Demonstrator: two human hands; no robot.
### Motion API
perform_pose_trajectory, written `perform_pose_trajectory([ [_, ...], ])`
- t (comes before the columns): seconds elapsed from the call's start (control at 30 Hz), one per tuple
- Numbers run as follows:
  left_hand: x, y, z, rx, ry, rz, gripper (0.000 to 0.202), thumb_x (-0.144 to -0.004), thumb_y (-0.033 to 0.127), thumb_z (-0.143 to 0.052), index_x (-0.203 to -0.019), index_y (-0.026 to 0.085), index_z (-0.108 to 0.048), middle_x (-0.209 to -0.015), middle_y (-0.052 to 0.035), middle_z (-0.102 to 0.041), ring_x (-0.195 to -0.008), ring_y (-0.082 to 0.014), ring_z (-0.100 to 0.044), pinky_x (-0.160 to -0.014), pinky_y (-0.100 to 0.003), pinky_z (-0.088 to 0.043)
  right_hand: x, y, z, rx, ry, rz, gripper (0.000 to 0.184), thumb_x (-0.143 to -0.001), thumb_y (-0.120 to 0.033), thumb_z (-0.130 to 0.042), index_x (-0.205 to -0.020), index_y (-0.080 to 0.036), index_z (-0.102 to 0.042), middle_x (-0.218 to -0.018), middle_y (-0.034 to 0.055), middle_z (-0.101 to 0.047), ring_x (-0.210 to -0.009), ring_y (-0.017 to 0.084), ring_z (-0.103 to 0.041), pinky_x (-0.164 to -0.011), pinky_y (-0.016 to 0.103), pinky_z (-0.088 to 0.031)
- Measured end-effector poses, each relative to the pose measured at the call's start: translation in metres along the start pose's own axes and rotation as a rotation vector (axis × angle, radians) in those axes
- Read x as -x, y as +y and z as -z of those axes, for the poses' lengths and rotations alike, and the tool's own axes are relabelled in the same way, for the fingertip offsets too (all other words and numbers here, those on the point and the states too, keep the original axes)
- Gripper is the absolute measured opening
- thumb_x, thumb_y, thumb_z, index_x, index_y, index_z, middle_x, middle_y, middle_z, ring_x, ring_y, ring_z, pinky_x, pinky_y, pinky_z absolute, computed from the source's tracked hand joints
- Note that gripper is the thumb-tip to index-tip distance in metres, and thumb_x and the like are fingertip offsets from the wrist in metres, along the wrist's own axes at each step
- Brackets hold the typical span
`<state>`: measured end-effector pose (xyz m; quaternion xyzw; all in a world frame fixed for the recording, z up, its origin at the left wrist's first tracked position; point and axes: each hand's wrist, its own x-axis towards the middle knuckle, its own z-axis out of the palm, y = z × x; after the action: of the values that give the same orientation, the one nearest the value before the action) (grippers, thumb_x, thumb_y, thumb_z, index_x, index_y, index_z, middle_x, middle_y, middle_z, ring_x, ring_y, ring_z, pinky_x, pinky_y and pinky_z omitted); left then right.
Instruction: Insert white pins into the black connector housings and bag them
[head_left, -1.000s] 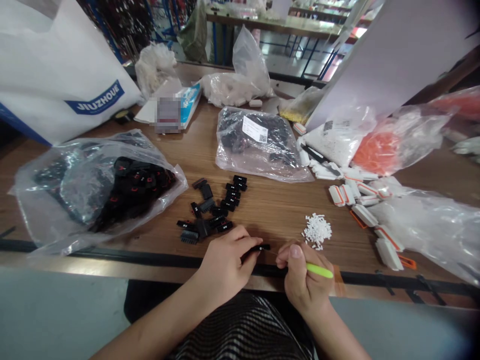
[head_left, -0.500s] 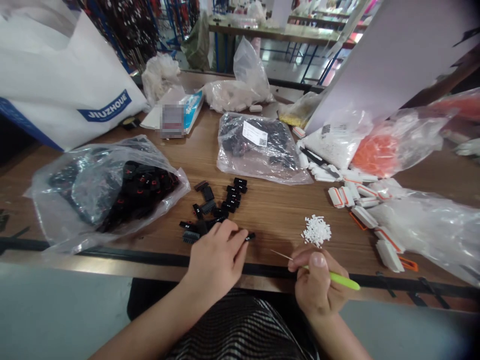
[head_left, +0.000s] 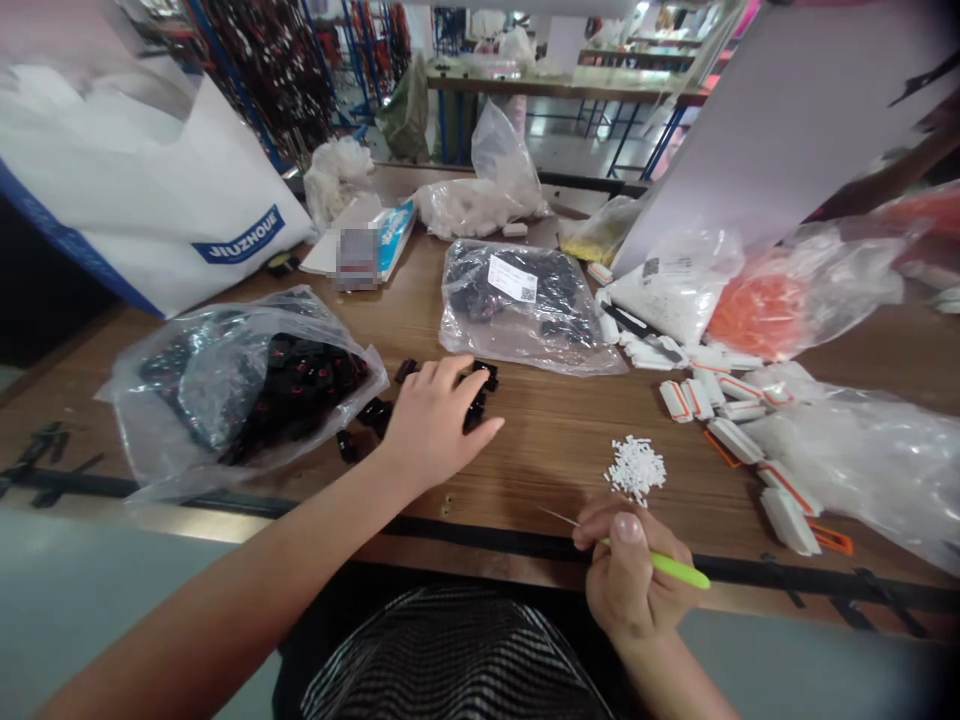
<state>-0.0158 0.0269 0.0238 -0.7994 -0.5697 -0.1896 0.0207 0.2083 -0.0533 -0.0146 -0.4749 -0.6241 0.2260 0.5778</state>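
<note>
My left hand (head_left: 439, 420) is palm down over a cluster of small black plastic parts (head_left: 375, 412), its fingers spread and partly covering them. A few more of the parts (head_left: 486, 374) show beyond its fingertips. My right hand (head_left: 637, 572) is closed round a needle tool with a lime-green handle (head_left: 679, 571); the thin metal tip points left, above the table's front edge. Just beyond that hand lies a heap of tiny white pieces (head_left: 636, 468).
An open clear bag of black parts (head_left: 247, 390) lies left, a sealed labelled bag (head_left: 525, 300) behind. At right are white cases with orange edging (head_left: 731, 440), a bag of orange pieces (head_left: 757, 310) and a white pillar (head_left: 720, 130). A white carrier bag (head_left: 150, 190) stands back left.
My left hand has moved forward over the black parts, and its fingers have spread. Some parts near the front have shifted back. My right hand keeps the needle tool in nearly the same place.
</note>
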Motion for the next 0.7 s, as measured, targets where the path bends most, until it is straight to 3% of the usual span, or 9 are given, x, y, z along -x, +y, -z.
perform_pose_trajectory([
  [0.1,-0.024,0.008,-0.02,-0.041,-0.086,0.001,0.064,-0.089,0.049,-0.066,-0.141,0.015,-0.051,-0.146,-0.0185,-0.045,-0.123,-0.04,-0.048,-0.096,-0.056,-0.045,-0.001,-0.001,-0.001,-0.01,0.047,-0.006,0.042,-0.1,-0.03,-0.041,-0.062,-0.02,-0.058,-0.053,0.001,-0.055,-0.049,0.014,-0.055,-0.049,0.029,-0.041],
  [0.2,-0.031,0.013,-0.03,-0.078,-0.118,0.004,0.046,-0.097,0.042,-0.057,-0.135,0.017,-0.057,-0.14,-0.0172,-0.05,-0.117,-0.0367,-0.051,-0.091,-0.053,-0.048,-0.002,-0.002,-0.002,-0.017,0.063,0.002,0.041,-0.099,-0.029,-0.042,-0.062,-0.02,-0.058,-0.053,0.0006,-0.055,-0.048,0.013,-0.054,-0.048,0.029,-0.04],
  [0.27,-0.03,0.015,-0.031,-0.085,-0.135,-0.023,0.031,-0.1,0.035,-0.052,-0.123,0.018,-0.064,-0.132,-0.0151,-0.054,-0.113,-0.0328,-0.051,-0.083,-0.045,-0.052,-0.002,-0.004,-0.002,-0.015,0.043,0.002,0.041,-0.099,-0.029,-0.042,-0.063,-0.02,-0.059,-0.055,0.0008,-0.056,-0.048,0.013,-0.054,-0.048,0.029,-0.039],
  [0.37,-0.029,0.018,-0.03,-0.077,-0.168,-0.066,0.023,-0.1,0.028,-0.049,-0.112,0.02,-0.067,-0.125,-0.0134,-0.055,-0.108,-0.0295,-0.052,-0.064,-0.031,-0.053,-0.002,-0.005,-0.003,-0.019,0.04,0.0,0.041,-0.099,-0.029,-0.042,-0.064,-0.02,-0.059,-0.055,0.0007,-0.056,-0.049,0.013,-0.054,-0.047,0.028,-0.039],
  [0.43,-0.029,0.018,-0.029,-0.08,-0.194,-0.099,0.021,-0.099,0.024,-0.05,-0.108,0.02,-0.068,-0.125,-0.0132,-0.054,-0.106,-0.029,-0.053,-0.057,-0.027,-0.051,-0.003,-0.005,-0.003,-0.023,0.05,0.005,0.041,-0.099,-0.029,-0.042,-0.063,-0.02,-0.059,-0.054,0.0006,-0.055,-0.048,0.013,-0.054,-0.047,0.028,-0.038],
  [0.57,-0.031,0.015,-0.025,-0.079,-0.203,-0.121,0.02,-0.097,0.019,-0.051,-0.102,0.018,-0.07,-0.127,-0.0131,-0.054,-0.104,-0.0276,-0.056,-0.055,-0.026,-0.05,-0.005,-0.005,-0.003,-0.019,0.038,0.015,0.042,-0.1,-0.029,-0.042,-0.061,-0.02,-0.058,-0.052,0.0001,-0.055,-0.047,0.013,-0.054,-0.046,0.028,-0.038],
  [0.7,-0.025,-0.001,-0.002,-0.033,-0.043,-0.049,0.02,-0.097,0.023,-0.053,-0.098,0.021,-0.072,-0.125,-0.0097,-0.057,-0.104,-0.0251,-0.06,-0.062,-0.028,-0.052,-0.007,-0.008,-0.003,-0.032,0.029,0.018,0.042,-0.1,-0.029,-0.043,-0.061,-0.02,-0.058,-0.052,0.0,-0.055,-0.047,0.013,-0.054,-0.047,0.028,-0.039],
])
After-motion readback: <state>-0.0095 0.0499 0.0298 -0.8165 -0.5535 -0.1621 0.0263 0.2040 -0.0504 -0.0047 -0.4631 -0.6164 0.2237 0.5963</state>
